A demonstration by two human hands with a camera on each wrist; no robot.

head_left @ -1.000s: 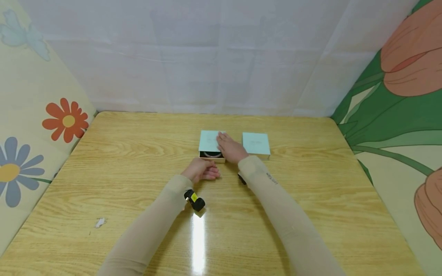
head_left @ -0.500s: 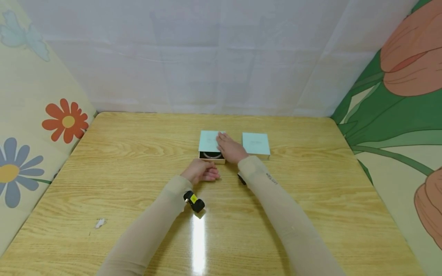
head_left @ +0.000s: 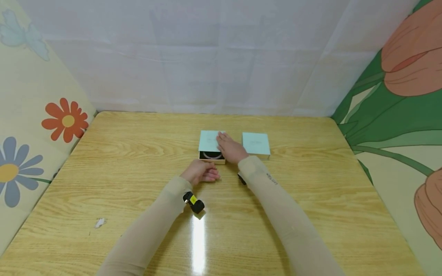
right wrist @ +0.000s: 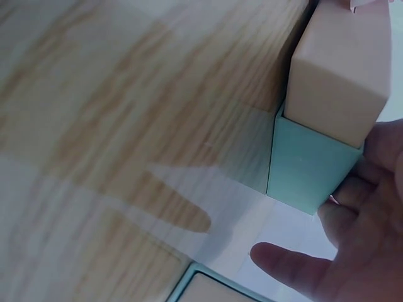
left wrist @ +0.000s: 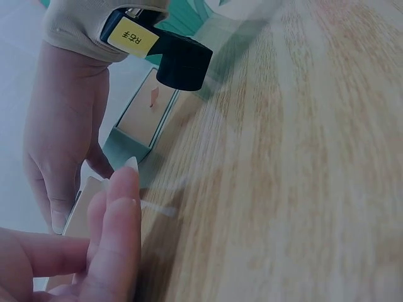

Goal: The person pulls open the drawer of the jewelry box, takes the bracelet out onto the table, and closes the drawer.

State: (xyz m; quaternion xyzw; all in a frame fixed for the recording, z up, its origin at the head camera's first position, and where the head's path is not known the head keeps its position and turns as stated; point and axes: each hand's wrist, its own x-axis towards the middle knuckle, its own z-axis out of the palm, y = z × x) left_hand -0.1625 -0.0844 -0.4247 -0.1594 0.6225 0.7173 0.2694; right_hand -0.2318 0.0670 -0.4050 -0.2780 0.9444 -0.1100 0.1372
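Note:
A mint-green drawer box (head_left: 208, 140) lies near the table's middle, its peach drawer (right wrist: 340, 82) partly slid out toward me. Inside the drawer's dark interior shows the front arc of a pale ring-shaped thing, like a bangle (head_left: 212, 157). My right hand (head_left: 232, 148) rests flat on the sleeve's top, fingers straight and thumb held off to the side. At the drawer's front, my left hand (head_left: 201, 171) brings thumb and forefinger together on its pull tab (right wrist: 371, 5); the pinch itself is mostly hidden. The left hand's other fingers (left wrist: 116, 233) stretch past the drawer front.
A second mint box (head_left: 255, 143) sits just right of the first, shut, with a small pink tab (left wrist: 154, 96) on its front. White fabric (head_left: 221, 57) hangs behind the table (head_left: 138, 153). A worn white spot (head_left: 100, 222) marks the tabletop at left.
The drawer has slid slightly farther out toward me, showing a little more of its dark interior and the ring. My right hand has stayed in place on the sleeve.

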